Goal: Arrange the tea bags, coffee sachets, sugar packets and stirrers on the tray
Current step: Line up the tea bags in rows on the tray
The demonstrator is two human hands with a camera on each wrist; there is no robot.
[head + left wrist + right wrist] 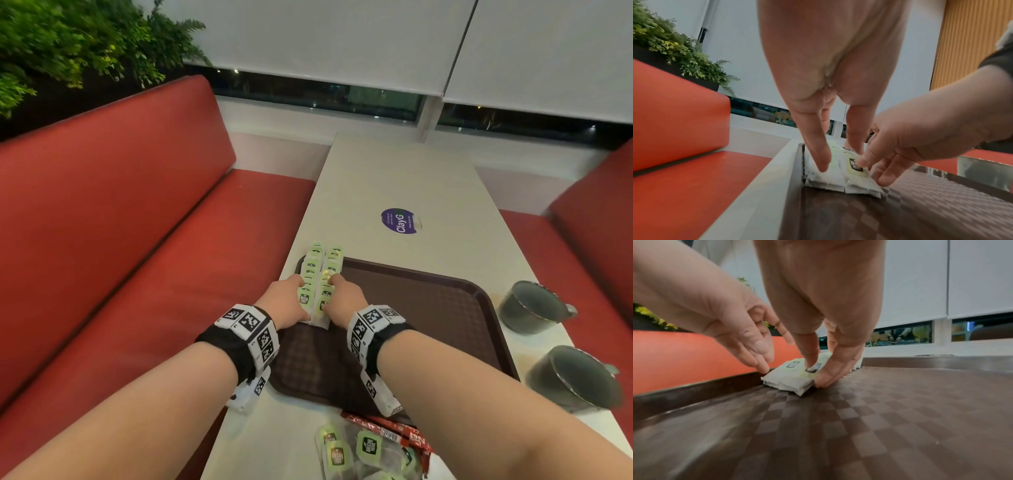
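Squaring two rows of green-labelled white tea bags (317, 281) along the brown plastic tray's (445, 308) left edge, left hand (286, 301) and right hand (342, 298) flank them, fingers straight, rows running away lengthwise.

A long pale surface (394, 178) is seen between red benches. Directly on it are set a brown tray (445, 308), two dark metal cups (534, 306) at its right edge, a purple round sticker (399, 221), and a near heap of loose tea bags (352, 452) and red sachets (394, 430).
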